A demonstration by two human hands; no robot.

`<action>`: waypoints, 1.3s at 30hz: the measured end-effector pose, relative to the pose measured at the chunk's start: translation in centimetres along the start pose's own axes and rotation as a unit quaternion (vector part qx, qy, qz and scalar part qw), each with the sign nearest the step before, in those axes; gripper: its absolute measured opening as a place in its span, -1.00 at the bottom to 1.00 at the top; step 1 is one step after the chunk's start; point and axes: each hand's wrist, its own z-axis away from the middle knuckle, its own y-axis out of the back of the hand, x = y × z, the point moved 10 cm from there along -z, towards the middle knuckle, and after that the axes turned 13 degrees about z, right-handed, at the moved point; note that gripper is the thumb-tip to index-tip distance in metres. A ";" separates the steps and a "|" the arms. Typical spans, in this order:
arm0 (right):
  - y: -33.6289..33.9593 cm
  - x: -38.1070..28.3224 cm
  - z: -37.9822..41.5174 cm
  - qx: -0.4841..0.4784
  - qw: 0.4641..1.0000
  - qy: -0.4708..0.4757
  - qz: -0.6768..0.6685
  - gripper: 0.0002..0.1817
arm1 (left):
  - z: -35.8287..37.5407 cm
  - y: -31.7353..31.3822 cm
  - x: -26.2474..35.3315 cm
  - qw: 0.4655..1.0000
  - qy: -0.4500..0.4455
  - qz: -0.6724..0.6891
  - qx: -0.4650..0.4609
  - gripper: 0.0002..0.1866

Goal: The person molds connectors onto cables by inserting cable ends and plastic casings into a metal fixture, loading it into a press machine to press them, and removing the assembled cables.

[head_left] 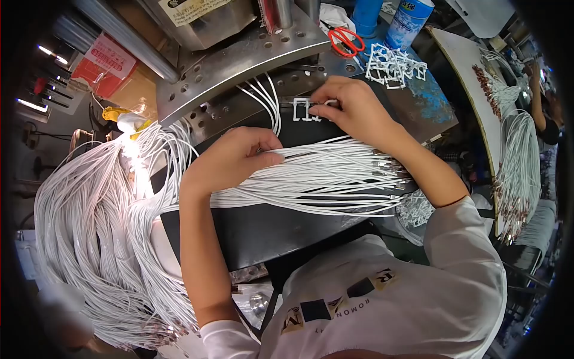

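My left hand (230, 157) is closed at the upper edge of a bundle of white cables (317, 173), thumb and index finger pinched on a white cable there. The cables lie side by side across a black work surface, with metal terminals at their right ends. My right hand (353, 106) pinches a small white plastic frame piece (301, 109) just above the bundle. Several white cables (263, 99) come out from under the metal press (239, 69) and pass behind my left hand.
A large mass of white cables (84, 227) hangs at the left. White plastic frames (394, 66), red-handled scissors (345, 42) and a blue spray can (409, 24) are at the back right. More cables (517, 161) hang on a board at the far right, near another person's arm (536, 96).
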 end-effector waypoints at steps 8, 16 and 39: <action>6.8 -0.7 1.0 0.281 0.958 0.059 -0.003 -0.95 | -0.1 1.2 0.7 0.997 -0.025 -0.030 0.070 -0.83; 7.8 0.6 1.4 0.159 0.959 0.019 0.235 -0.80 | -0.4 1.2 0.6 0.996 0.007 0.019 0.089 -0.82; 0.2 1.5 2.3 -0.230 0.908 -0.076 -0.342 -0.69 | -3.0 -9.9 -0.1 0.862 0.102 0.495 -0.030 -0.78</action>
